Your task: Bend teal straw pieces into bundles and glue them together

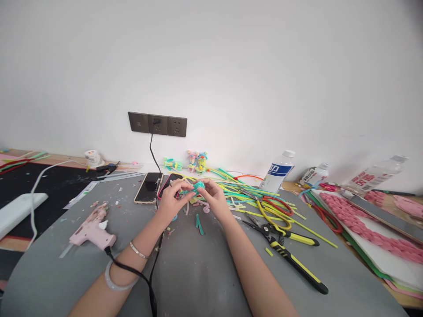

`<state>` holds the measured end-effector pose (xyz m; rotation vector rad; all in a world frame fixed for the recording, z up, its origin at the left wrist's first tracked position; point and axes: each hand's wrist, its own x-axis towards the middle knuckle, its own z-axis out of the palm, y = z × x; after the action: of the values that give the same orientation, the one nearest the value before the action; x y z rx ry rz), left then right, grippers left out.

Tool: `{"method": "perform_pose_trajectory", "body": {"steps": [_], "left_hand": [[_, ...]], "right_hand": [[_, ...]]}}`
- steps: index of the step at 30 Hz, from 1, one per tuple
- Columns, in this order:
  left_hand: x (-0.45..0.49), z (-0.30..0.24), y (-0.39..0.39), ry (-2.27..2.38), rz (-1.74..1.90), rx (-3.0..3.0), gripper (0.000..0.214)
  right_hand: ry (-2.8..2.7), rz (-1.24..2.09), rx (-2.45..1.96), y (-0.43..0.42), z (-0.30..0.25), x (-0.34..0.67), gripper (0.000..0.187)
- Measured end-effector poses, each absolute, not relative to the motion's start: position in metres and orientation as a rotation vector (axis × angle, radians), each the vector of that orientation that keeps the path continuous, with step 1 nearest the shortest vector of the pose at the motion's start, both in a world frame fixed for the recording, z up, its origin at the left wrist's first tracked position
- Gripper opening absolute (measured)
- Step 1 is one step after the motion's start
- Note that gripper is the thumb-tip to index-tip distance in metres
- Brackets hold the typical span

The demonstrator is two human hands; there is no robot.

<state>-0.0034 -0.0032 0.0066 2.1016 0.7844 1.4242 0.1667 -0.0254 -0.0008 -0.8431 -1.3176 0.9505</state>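
Observation:
Both hands meet over the middle of the grey table mat [198,273]. My left hand [173,200] and my right hand [213,196] pinch a small teal fuzzy piece [198,187] between their fingertips, just above the mat. Short teal and pink offcuts [199,223] lie under and in front of the hands. A heap of yellow, green and teal pipe-cleaner stems [251,196] spreads to the right of my right hand. My left wrist wears two bangles.
A pink glue gun [92,229] lies at left, its black cord running past my left arm. Two phones [148,187] lie behind the hands. Yellow-handled pliers [287,248] and scissors [280,215] lie at right. Water bottles [277,171], pink braided pieces [363,224] and small finished figures [194,162] stand beyond.

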Motion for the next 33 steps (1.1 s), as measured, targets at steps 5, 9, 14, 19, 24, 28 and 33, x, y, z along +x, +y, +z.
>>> {"method": "perform_pose_trajectory", "body": {"steps": [5,9,14,19,24,28,33], "left_hand": [[-0.004,0.005,-0.003,0.835,1.404,1.999,0.012],[-0.005,0.008,-0.002,0.867,1.466,1.695,0.029],[-0.004,0.011,0.001,0.741,1.584,1.321,0.047],[-0.004,0.008,0.006,0.709,1.535,1.129,0.047],[-0.009,0.005,0.013,0.764,1.475,1.037,0.034],[-0.010,0.004,0.017,0.738,1.302,0.954,0.047],[-0.004,0.004,0.010,0.764,1.216,0.900,0.048]], "right_hand": [[-1.313,0.945,-0.858,-0.024,-0.003,0.167,0.035],[-1.234,0.933,-0.867,-0.020,-0.005,0.171,0.039],[-1.166,0.883,-0.911,-0.016,-0.008,0.176,0.040],[-1.106,0.913,-0.899,-0.015,-0.008,0.175,0.042],[-1.078,0.915,-0.922,-0.015,-0.008,0.174,0.042],[-1.041,0.982,-0.893,-0.015,-0.009,0.173,0.041],[-1.027,1.088,-0.820,-0.016,-0.010,0.170,0.038]]}}
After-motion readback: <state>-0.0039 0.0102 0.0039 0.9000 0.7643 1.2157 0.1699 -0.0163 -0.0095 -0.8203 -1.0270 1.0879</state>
